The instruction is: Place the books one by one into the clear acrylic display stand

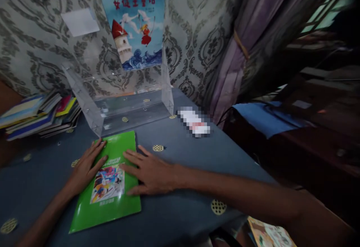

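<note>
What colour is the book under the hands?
Bright green book with a colourful picture on its cover, seen in the head view.

A small white item (194, 121) on the desk (180, 209) is pixelated — unreadable. The blue poster (133, 18) is cut by the top edge. The green book (108, 183) lies partly hidden under both hands — its cover print too small to read.

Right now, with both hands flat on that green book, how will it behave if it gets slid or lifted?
The green book looks thin and soft-covered, so it would probably bend when lifted by one edge. Its glossy cover may slide easily on the blue tablecloth. With the left hand and right hand pressing it flat, it seems light.
</note>
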`<control>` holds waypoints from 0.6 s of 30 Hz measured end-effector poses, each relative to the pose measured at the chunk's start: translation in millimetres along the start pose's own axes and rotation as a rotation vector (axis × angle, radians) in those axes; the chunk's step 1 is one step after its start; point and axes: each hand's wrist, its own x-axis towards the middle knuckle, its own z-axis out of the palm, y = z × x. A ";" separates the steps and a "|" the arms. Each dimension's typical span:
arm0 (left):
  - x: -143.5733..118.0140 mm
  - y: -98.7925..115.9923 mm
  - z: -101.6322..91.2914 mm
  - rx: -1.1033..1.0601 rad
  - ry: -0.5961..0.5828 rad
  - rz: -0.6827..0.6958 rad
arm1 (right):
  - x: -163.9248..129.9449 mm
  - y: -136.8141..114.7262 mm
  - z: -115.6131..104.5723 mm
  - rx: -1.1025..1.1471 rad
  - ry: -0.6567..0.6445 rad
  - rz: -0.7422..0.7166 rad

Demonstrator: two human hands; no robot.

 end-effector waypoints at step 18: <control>-54.4 68.7 3.1 0.039 -0.007 0.186 | -69.6 -72.5 57.0 -0.059 0.239 -0.185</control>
